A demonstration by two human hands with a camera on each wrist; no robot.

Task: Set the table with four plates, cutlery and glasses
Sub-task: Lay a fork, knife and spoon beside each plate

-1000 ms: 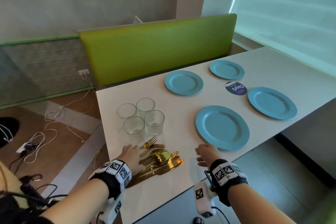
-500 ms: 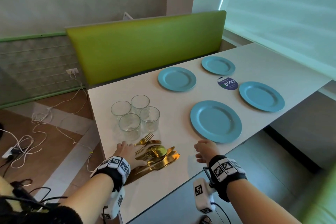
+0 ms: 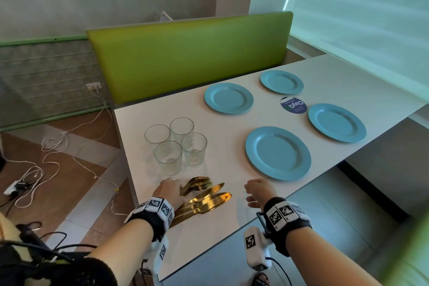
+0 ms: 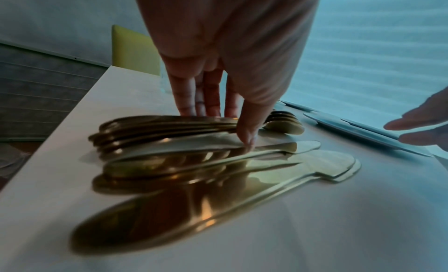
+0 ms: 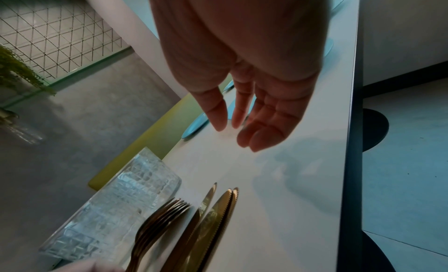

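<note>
Half a second ago the gold forks lay fanned out with a spoon bowl showing among them; now they stand gathered on edge in one tight bundle, and the left hand has closed in on their handles. The right hand is in much the same spot near the table's front edge.

In the left wrist view the left fingers reach down behind the bundle while the thumb presses its near side, so the hand pinches the handles. At least four forks are stacked; the exact number cannot be told, and any spoons are hidden. Three knives lie flat just to the right, touching one another. Forks and knives share one long axis, running from the lower left of the head frame, where the handles are, up to the right, tines and blade tips toward the nearest plate.

Four clear glasses stand clustered just above the cutlery. Four blue plates lie in the right half of the white table, around a dark round sticker.

The right hand hovers palm down, fingers loosely spread and slightly bent, holding nothing.
</note>
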